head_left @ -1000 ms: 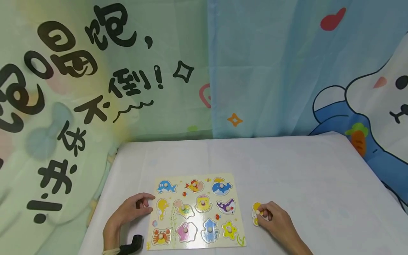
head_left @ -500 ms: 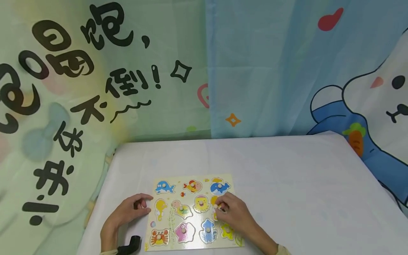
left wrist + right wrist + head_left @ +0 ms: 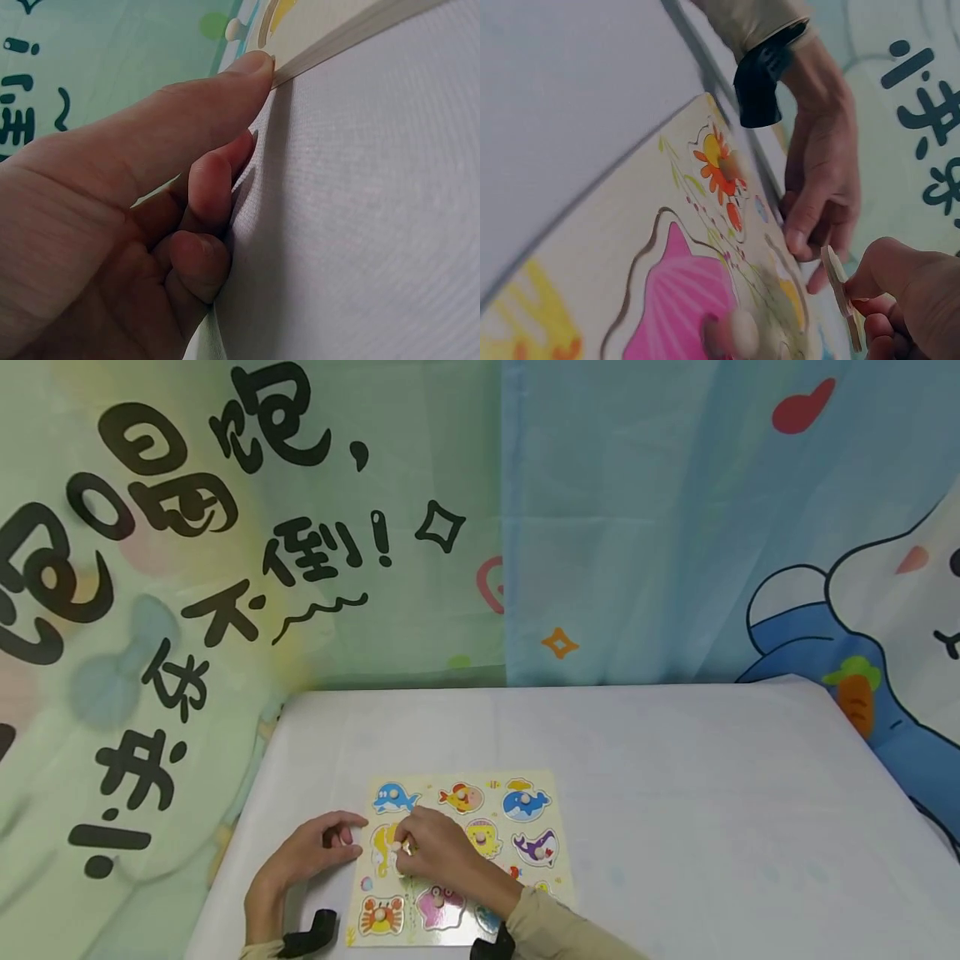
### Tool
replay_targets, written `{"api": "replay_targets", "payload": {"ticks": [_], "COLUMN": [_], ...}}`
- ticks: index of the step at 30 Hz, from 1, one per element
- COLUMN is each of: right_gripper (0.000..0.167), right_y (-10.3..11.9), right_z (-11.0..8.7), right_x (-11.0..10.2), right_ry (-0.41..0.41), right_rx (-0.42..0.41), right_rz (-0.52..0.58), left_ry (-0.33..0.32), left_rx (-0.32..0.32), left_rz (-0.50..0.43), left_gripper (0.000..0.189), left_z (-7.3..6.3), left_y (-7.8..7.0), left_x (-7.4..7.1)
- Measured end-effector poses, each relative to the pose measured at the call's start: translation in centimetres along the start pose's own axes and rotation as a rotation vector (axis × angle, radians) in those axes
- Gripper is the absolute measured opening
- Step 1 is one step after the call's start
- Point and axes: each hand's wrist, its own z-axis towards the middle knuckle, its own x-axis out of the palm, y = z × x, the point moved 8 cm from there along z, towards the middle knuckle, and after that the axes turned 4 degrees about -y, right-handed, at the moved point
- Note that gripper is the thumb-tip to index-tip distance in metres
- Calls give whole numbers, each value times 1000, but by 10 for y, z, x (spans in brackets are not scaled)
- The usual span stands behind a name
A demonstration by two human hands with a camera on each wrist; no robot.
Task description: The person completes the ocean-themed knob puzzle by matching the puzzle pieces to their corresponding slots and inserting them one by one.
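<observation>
A pale wooden knob puzzle board [image 3: 557,868] printed with sea creatures lies on the white-covered table. My right hand [image 3: 446,856] pinches a thin wooden puzzle piece [image 3: 838,285] between thumb and fingers, over the board's left part. The right wrist view shows this piece nearly edge-on, tilted above the surface. Close beside it is the yellow seahorse shape [image 3: 381,850] on the board. My left hand [image 3: 307,852] stays at the board's left edge, thumb [image 3: 240,79] extended against it and the lower fingers loosely bent.
Other knobbed shapes sit on the board, among them a crab [image 3: 381,916], a pink shell-like piece [image 3: 441,907] and a purple whale [image 3: 537,848]. A black wrist mount [image 3: 313,932] is on my left wrist. Printed curtains [image 3: 637,527] hang behind the table.
My right hand has carried the yellow piece from the table right of the board, leftward across it, to the seahorse shape. My left hand has kept its place at the edge.
</observation>
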Motion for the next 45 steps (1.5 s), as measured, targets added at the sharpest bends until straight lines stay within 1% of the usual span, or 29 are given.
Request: {"api": "replay_targets", "payload": {"ticks": [4, 8, 13, 16, 20, 23, 29, 34, 39, 45], "right_gripper": [13, 14, 14, 13, 13, 12, 11, 10, 9, 12], "right_y": [3, 3, 4, 5, 5, 4, 4, 5, 6, 9], "right_z": [10, 14, 18, 18, 18, 17, 15, 9, 8, 9], "right_x": [17, 29, 36, 36, 37, 38, 36, 32, 32, 32], "right_ry": [30, 50, 49, 33, 13, 16, 58, 90, 64, 25], "right_rx": [-26, -14, -6, -8, 0, 14, 51, 77, 55, 6], "right_rz": [-63, -84, -132, -163, -171, -179, -190, -211, -226, -256], "left_ry": [9, 9, 1, -1, 4, 12, 4, 8, 1, -7], "left_rx": [-4, -7, -24, -25, 50, 97, 64, 53, 44, 33], "left_rz": [-10, 7, 23, 21, 2, -17, -10, -6, -5, 5], "left_gripper": [37, 37, 37, 37, 36, 35, 35, 36, 36, 36], "left_z": [1, 1, 1, 1, 0, -1, -1, -1, -1, 0], "left_y": [0, 3, 8, 8, 1, -3, -3, -2, -2, -3], "left_x": [2, 3, 2, 1, 0, 1, 0, 3, 4, 1]}}
